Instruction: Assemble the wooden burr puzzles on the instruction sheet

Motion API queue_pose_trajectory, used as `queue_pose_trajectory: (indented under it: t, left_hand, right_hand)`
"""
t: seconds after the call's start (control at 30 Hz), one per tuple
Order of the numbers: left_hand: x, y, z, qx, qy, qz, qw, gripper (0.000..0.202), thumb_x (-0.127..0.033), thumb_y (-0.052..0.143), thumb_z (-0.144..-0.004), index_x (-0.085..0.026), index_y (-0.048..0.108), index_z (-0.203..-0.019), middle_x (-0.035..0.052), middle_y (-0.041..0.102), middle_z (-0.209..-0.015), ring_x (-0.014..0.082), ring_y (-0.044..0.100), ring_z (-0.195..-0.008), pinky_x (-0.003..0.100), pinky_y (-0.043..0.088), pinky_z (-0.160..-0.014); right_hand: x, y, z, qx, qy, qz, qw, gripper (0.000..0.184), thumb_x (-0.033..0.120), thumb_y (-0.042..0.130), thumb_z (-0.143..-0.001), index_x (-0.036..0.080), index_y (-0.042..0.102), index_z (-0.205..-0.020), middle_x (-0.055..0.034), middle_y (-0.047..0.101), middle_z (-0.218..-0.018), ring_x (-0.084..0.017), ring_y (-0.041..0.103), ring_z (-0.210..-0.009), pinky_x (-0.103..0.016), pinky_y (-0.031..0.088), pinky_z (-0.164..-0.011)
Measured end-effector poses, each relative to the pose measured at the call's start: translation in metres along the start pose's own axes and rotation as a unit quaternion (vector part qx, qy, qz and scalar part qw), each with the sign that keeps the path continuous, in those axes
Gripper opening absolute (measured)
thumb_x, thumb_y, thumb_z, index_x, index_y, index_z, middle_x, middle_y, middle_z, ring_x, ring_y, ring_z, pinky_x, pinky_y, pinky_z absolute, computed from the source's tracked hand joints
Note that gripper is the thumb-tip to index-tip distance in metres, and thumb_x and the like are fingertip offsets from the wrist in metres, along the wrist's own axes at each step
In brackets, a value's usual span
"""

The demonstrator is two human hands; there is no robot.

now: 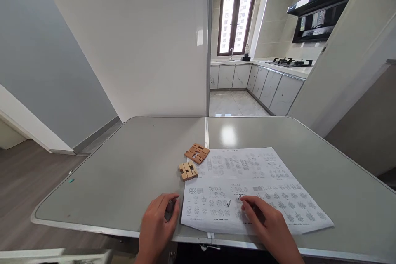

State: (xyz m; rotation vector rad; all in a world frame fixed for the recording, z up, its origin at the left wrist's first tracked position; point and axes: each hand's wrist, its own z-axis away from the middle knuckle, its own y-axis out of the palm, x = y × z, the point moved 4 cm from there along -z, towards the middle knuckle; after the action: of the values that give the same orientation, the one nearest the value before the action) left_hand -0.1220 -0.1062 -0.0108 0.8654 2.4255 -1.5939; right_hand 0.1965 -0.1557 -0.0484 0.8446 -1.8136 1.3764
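Note:
A printed instruction sheet (pixel 256 185) with many small diagrams lies on the grey table (pixel 123 173). My right hand (pixel 269 225) rests on the sheet's near edge, fingers curled, index fingertip pressing the paper close to a tick mark (pixel 228 203). My left hand (pixel 159 222) sits on the table just left of the sheet, fingers loosely curled around a small dark object I cannot make out. Two groups of wooden puzzle pieces lie beyond: darker slotted bars (pixel 197 153) and lighter blocks (pixel 188 170) at the sheet's far left corner.
The table's metal front edge (pixel 93 227) runs just below my hands. A seam (pixel 206 132) splits the tabletop. A small teal mark (pixel 71 180) sits near the left edge. Beyond, a white wall and an open kitchen with cabinets (pixel 272 86) and window.

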Motion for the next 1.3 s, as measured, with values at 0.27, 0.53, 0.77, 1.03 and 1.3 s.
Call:
queue_pose_trajectory:
  t: [0.27, 0.53, 0.77, 1.03, 1.3]
  left_hand:
    - [-0.005, -0.001, -0.016, 0.027, -0.015, 0.058, 0.998, 0.028, -0.044, 0.053, -0.101, -0.025, 0.067, -0.114, 0.0076, 0.069, -0.113, 0.0249, 0.068, -0.1, 0.036, 0.059, -0.083]
    - [-0.03, 0.039, -0.081, 0.036, 0.023, 0.031, 0.999, 0.056, -0.045, 0.064, -0.094, -0.025, 0.046, -0.143, 0.0148, 0.047, -0.15, 0.0354, 0.045, -0.14, 0.057, 0.041, -0.113]
    - [-0.027, 0.082, -0.139, 0.104, -0.011, -0.072, 0.992, 0.083, -0.063, 0.062, -0.091, -0.017, 0.033, -0.154, 0.0233, 0.036, -0.159, 0.0419, 0.033, -0.148, 0.057, 0.029, -0.119]
    - [-0.025, 0.112, -0.172, 0.214, -0.047, -0.11, 0.969, 0.076, -0.059, 0.056, -0.094, -0.019, 0.037, -0.156, 0.0194, 0.034, -0.165, 0.0436, 0.033, -0.149, 0.058, 0.032, -0.117]
    - [-0.027, 0.138, -0.168, 0.206, -0.014, -0.091, 0.974, 0.062, -0.054, 0.041, -0.102, -0.017, 0.044, -0.152, 0.0209, 0.033, -0.165, 0.0456, 0.028, -0.152, 0.064, 0.029, -0.117]
  right_hand:
    - [0.001, 0.0, 0.0, -0.005, 0.011, -0.007, 1.0, 0.033, 0.052, 0.052, -0.101, 0.026, 0.072, -0.104, -0.0045, 0.078, -0.096, -0.022, 0.073, -0.081, -0.029, 0.059, -0.072]
    - [0.0, 0.002, -0.001, -0.001, 0.013, -0.015, 1.0, 0.032, 0.052, 0.053, -0.1, 0.026, 0.072, -0.103, -0.0046, 0.078, -0.098, -0.022, 0.072, -0.083, -0.029, 0.058, -0.075]
    - [-0.002, 0.004, -0.001, 0.013, 0.002, -0.007, 1.0, 0.033, 0.051, 0.051, -0.101, 0.025, 0.072, -0.106, -0.0062, 0.078, -0.1, -0.022, 0.073, -0.086, -0.028, 0.059, -0.075]
    - [0.0, 0.003, -0.004, 0.002, -0.011, -0.002, 1.0, 0.032, 0.05, 0.053, -0.1, 0.025, 0.073, -0.103, -0.0047, 0.079, -0.095, -0.021, 0.074, -0.08, -0.026, 0.059, -0.071]
    - [-0.002, 0.004, -0.004, -0.006, -0.012, -0.005, 1.0, 0.033, 0.05, 0.054, -0.1, 0.024, 0.074, -0.102, -0.0062, 0.079, -0.094, -0.021, 0.074, -0.08, -0.027, 0.06, -0.072]
